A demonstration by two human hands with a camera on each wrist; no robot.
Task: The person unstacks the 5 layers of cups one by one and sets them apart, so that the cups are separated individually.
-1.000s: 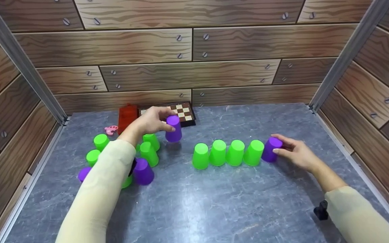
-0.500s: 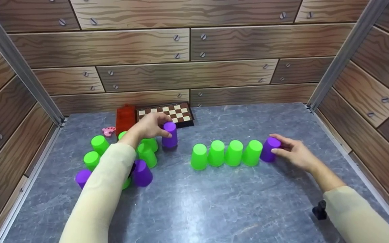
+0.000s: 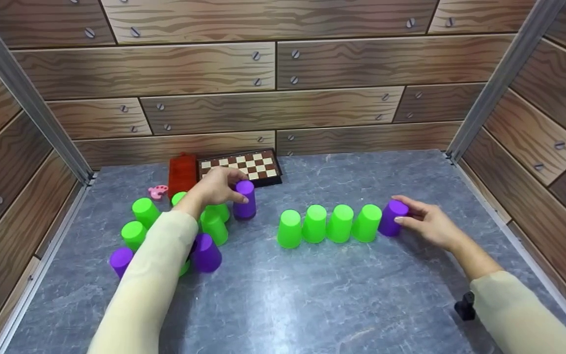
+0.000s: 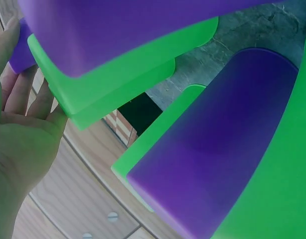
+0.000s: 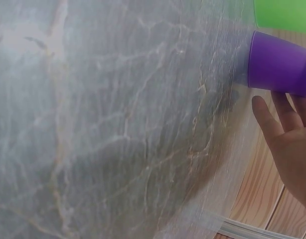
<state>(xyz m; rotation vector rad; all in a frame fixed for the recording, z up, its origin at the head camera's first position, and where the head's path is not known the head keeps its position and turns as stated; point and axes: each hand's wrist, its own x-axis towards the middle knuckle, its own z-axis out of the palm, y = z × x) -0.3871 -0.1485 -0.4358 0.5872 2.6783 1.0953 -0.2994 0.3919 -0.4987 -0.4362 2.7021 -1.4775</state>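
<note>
My left hand (image 3: 218, 188) holds an upside-down purple cup (image 3: 244, 201) between thumb and fingers, just behind the left cup group. In the left wrist view, that purple cup (image 4: 23, 50) shows past the fingers, partly hidden by nearer cups. On the right, my right hand (image 3: 430, 224) pinches another purple cup (image 3: 391, 220) at the end of a row of upside-down green cups (image 3: 317, 223). From the right wrist, this purple cup (image 5: 278, 64) stands on the table beside a green one, with the thumb out of clear sight.
Several green cups (image 3: 214, 227) and purple cups (image 3: 207, 254) stand around and under my left forearm, which hides some. Behind them lie a checkered game board (image 3: 263, 164), a red box (image 3: 183, 172) and a small pink object (image 3: 157, 192). Wood-patterned walls (image 3: 224, 110) enclose the table.
My left hand has lowered the purple cup and brought it slightly left toward the green cups. My right hand stays at its purple cup. The head view has shifted slightly.
</note>
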